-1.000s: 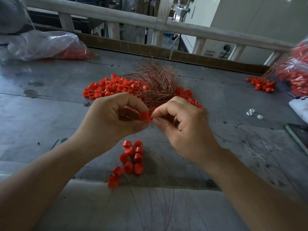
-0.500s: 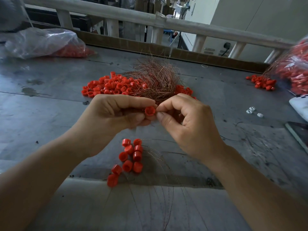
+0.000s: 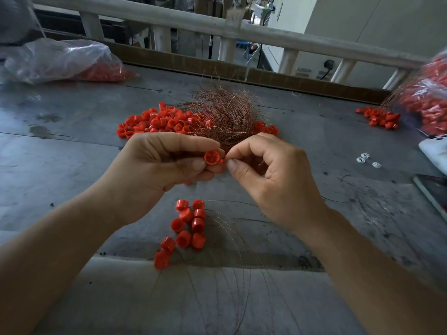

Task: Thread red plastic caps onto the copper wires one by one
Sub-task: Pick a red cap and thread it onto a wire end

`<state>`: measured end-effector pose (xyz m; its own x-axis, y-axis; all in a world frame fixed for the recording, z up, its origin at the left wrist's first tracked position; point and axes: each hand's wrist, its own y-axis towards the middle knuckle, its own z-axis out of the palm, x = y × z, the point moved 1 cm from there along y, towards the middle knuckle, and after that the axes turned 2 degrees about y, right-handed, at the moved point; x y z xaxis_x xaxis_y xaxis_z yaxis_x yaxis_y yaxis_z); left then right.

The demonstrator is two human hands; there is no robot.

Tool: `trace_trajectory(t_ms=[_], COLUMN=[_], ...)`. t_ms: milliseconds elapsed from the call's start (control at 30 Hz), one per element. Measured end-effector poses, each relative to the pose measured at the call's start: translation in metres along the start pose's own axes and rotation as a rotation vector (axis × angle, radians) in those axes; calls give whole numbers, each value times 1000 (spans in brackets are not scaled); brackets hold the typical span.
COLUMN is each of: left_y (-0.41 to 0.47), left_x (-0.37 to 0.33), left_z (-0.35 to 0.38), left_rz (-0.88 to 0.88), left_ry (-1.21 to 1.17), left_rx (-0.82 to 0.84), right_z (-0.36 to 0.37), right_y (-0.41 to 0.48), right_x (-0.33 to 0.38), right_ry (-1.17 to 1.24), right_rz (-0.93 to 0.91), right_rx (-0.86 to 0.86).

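My left hand (image 3: 157, 165) pinches a red plastic cap (image 3: 212, 157) between thumb and fingers, its open side toward me. My right hand (image 3: 271, 175) meets it from the right, thumb and forefinger pinched at the cap's edge, apparently on a thin copper wire too fine to see. Behind the hands lies a tangled bundle of copper wires (image 3: 225, 112) on a pile of loose red caps (image 3: 159, 120). Below the hands several caps on wires (image 3: 188, 226) lie on the table, their thin wires (image 3: 232, 238) trailing toward me.
The grey metal table (image 3: 60, 165) carries a plastic bag of caps (image 3: 63, 61) at the back left, another bag (image 3: 428, 102) and a small cap heap (image 3: 379, 117) at the right, small white pieces (image 3: 365, 160), and a dark flat object (image 3: 433, 189) at the right edge.
Both hands have risen slightly away from me with the cap. The cap has turned so its open side now faces the camera.
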<state>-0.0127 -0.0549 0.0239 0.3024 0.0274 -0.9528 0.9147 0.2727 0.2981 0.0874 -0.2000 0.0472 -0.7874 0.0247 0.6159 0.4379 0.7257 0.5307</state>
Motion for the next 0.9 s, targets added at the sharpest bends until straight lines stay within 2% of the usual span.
trace_trajectory(t_ms=[233,467,667,733,833,900], left_y=[2,1,1,2,3,3], left_x=[0,-2,-1,-2,-4,-5], left_z=[2,5,8,5,2,0], left_rz=[-79,-126,-145,-133,-109,-103], left_ry=[-131,-229,-271,-299,-336,-352], left_rx=[-10,58,59,23,-27,-33], right_z=[-1,2,8,4,5,13], right_y=[3,4,2,4,6,5], right_x=[-4,-4,-7,-12,-23,-25], right_ry=[266,501,571,456,-112,-249], right_rz=[208,382,424,398,214,84], right_rx=[72,126,180,178,220,311])
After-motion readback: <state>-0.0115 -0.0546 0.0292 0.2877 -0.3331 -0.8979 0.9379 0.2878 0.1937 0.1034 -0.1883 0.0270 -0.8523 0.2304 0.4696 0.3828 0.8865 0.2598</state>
